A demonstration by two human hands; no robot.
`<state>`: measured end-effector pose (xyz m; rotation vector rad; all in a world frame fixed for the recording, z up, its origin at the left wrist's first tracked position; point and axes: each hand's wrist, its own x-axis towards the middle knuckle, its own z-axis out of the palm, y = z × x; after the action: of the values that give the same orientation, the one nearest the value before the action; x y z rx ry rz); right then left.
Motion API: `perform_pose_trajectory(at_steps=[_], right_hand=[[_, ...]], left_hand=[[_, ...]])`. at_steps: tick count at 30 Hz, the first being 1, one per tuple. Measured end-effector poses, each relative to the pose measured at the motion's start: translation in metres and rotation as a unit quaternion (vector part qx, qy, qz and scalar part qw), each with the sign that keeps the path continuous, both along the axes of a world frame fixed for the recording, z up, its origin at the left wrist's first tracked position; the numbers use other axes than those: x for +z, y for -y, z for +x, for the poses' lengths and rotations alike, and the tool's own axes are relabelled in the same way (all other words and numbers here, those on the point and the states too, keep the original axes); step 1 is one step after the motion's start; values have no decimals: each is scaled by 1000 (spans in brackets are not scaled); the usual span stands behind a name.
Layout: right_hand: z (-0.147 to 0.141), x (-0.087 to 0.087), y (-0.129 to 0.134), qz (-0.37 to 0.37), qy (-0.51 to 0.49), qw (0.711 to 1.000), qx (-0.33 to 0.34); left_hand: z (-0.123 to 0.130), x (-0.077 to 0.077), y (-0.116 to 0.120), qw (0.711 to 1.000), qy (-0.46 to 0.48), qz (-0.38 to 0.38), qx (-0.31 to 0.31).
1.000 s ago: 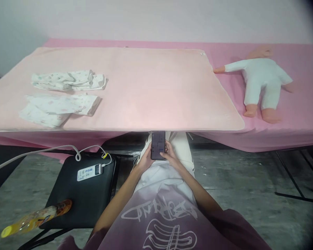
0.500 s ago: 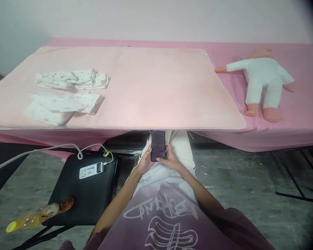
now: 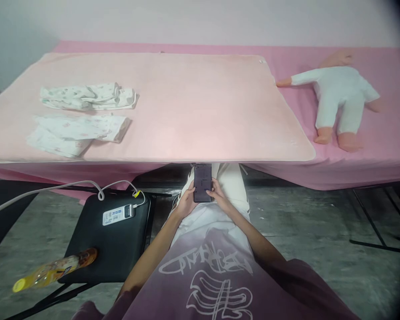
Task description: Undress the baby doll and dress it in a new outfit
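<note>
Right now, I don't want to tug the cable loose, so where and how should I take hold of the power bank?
Best from above with the left hand, pinching the long edges of the power bank near its left end. It lies flat on the stool, narrow enough to straddle, and the cable plugs in at its right end.

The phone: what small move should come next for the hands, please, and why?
Probably set the phone down on the pink mat: the left hand and right hand both hold it, so neither is free for the folded cloths.
</note>
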<state>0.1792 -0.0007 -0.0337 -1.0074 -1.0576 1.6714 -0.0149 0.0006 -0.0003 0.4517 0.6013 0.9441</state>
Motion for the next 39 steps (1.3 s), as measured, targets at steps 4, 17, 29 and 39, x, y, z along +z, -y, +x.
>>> perform_pose_trajectory(at_steps=[4,17,29,39], right_hand=[[1,-2,-1,9,5,1000,-3],[5,-10,-3,18,7,1000,-5],[6,-5,-2,14,4,1000,-11],[-10,-3,-4,14,26,998,-56]], left_hand=[[-1,-2,0,1000,1,2,-5],[-3,-6,-1,1000,-2,-5,-7],[-2,-13,-2,1000,-21,0,7],[2,-8,-2,999,-48,0,18]])
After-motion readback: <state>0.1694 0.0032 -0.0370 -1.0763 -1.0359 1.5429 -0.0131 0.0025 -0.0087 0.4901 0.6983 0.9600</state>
